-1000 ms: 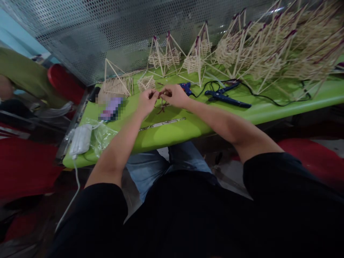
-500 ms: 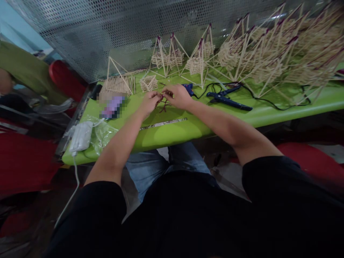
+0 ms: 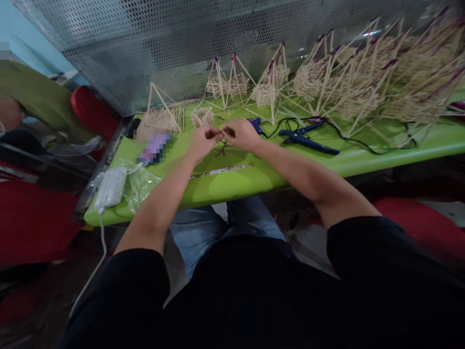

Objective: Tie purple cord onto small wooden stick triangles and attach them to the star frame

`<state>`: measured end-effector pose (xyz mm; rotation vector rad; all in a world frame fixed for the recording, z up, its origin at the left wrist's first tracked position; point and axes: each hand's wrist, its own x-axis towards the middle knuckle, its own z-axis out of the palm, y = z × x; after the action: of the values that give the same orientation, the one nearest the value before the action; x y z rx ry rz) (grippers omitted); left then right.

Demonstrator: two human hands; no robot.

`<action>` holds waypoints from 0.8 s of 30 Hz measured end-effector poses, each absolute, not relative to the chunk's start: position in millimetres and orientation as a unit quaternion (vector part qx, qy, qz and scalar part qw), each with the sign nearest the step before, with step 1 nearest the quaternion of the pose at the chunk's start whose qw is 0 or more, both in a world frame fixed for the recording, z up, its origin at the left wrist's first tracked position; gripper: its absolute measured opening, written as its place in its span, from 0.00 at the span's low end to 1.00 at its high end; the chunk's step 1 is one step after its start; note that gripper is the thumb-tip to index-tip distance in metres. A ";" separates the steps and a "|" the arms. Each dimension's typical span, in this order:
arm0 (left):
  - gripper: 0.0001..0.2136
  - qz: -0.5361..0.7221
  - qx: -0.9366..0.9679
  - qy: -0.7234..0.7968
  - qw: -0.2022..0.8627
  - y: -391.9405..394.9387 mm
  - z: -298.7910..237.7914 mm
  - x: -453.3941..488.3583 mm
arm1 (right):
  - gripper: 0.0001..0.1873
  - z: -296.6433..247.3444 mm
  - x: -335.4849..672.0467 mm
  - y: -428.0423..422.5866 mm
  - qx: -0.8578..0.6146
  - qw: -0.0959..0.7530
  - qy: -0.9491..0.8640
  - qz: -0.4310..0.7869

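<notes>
My left hand (image 3: 204,141) and my right hand (image 3: 240,134) meet fingertip to fingertip above the green table (image 3: 232,182). Both are closed in a pinch around a thin dark-red string (image 3: 221,151), whose loose ends hang below the fingers. How the string runs between the fingertips is too small to make out. Just behind my left hand sits a small stack of crossed wooden sticks (image 3: 202,116). A blue glue gun (image 3: 255,125) with a black cord lies partly hidden behind my right hand. Farther right is a dark blue cutter or clamp tool (image 3: 308,138).
Several stick pyramids with dark-red tips (image 3: 271,89) crowd the table's back and right. Loose sticks (image 3: 158,121) lie at the back left, near a phone (image 3: 155,148). A white power strip (image 3: 111,186) and clear plastic bag (image 3: 140,186) rest at the left edge. A perforated metal panel (image 3: 174,43) stands behind.
My hands have shifted slightly, and their fingertips now meet a little farther right. The whole view has moved slightly, while the things on the table stay in place.
</notes>
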<state>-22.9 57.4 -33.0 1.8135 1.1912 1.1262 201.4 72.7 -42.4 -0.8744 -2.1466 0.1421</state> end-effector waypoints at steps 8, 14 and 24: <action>0.06 0.448 0.718 0.458 0.273 53.9 -32.7 -22.9 | 0.08 -41.2 201.5 71.4 -0.350 0.406 -0.839 0.095; 0.07 0.444 0.699 0.454 0.330 57.2 -31.9 -23.0 | 0.09 -42.8 201.5 71.5 -0.338 0.425 -0.827 0.141; 0.12 0.432 0.645 0.426 0.464 57.3 -33.2 -24.1 | 0.06 -43.4 202.0 74.0 -0.300 0.457 -0.822 0.160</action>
<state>-24.1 57.3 -33.2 1.5859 1.0465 1.0613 202.0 74.0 -43.4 -0.7382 -2.0256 0.3947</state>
